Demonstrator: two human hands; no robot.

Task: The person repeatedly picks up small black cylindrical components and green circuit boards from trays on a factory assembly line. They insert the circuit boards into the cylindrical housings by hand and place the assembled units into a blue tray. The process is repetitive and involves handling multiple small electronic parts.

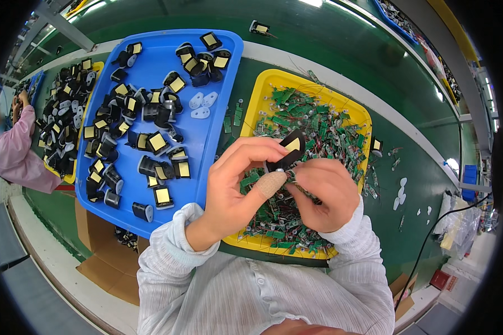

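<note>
My left hand (233,181) is closed round a black plastic housing (298,139) with a cream square pad, held up over the yellow tray (262,92). A tan bandage wraps the left thumb. Close against it, my right hand (328,192) has its thumb and fingers pinched together at the housing's lower end. Its fingers mostly hide what they grip; a bit of green shows there, perhaps a small circuit board. Beneath both hands, the tray holds a heap of green circuit boards (335,125) with thin wires.
A blue tray (151,58) on the left carries many black housings and pale grey plates (204,105). Further left is another yellow tray (99,70) of housings, beside a person in pink (22,148). White pieces (400,192) and a black cable (430,237) lie at right. A cardboard box (109,268) stands below.
</note>
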